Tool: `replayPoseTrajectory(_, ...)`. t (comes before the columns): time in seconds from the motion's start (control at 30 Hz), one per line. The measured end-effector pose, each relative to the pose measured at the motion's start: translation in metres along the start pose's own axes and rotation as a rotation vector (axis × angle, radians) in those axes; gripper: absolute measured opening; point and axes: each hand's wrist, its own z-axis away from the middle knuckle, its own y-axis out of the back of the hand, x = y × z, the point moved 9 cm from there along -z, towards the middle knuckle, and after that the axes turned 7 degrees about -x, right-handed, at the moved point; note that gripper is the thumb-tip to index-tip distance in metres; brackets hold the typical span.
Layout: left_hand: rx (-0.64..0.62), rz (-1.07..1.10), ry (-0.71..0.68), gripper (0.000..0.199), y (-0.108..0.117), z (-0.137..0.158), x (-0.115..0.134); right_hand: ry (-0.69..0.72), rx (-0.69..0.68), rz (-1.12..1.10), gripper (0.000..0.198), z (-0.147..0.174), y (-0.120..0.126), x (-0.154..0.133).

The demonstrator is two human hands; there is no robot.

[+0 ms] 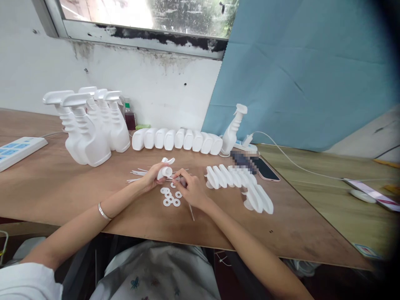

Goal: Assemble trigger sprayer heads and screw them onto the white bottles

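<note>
My left hand (155,177) is closed around a white trigger spray head (164,171), its round collar facing my right hand. The fingers of my right hand (191,189) are pinched together close to that collar, on what looks like a thin white tube (171,178). A thin pale stick (191,212) shows below this hand; whether it is the same piece is hidden. Just under my hands several flat white ring washers (167,202) lie on the table. Behind and beside my left hand more thin white tubes (137,172) are scattered.
More spray heads (258,198) lie in a row at right. White bottles (187,140) line the back of the brown table (140,221). Assembled spray bottles (90,137) stand at left, another (231,131) at back right. A phone (265,168) and power strip (21,150) lie nearby.
</note>
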Motion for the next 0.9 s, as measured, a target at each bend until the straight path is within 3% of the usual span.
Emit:
replayPoseTrajectory(0.23,0.205,0.165,-0.162,0.013,0.029,0.0,0.024,-0.06,-0.189,0.101,0.019,-0.001,-0.014,0.005)
replayPoseTrajectory(0.4,0.155,-0.023,-0.205,0.018,0.016,0.001,0.022,-0.109,-0.06,0.369,0.028,0.0,0.001,-0.005)
replayPoseTrajectory(0.53,0.025,-0.085,-0.139,0.026,-0.018,0.01,0.004,-0.141,-0.038,0.617,0.036,0.008,0.0,-0.019)
replayPoseTrajectory(0.7,-0.18,-0.082,-0.054,0.033,-0.057,0.027,-0.015,-0.19,0.01,0.758,0.021,0.028,0.005,-0.03)
replayPoseTrajectory(0.8,-0.338,-0.14,-0.051,0.032,-0.072,0.033,-0.019,-0.259,0.055,0.804,0.023,0.05,0.023,-0.028)
replayPoseTrajectory(0.9,-0.444,-0.337,-0.011,0.024,-0.078,0.036,-0.025,-0.404,0.057,0.842,0.022,0.084,0.049,-0.012)
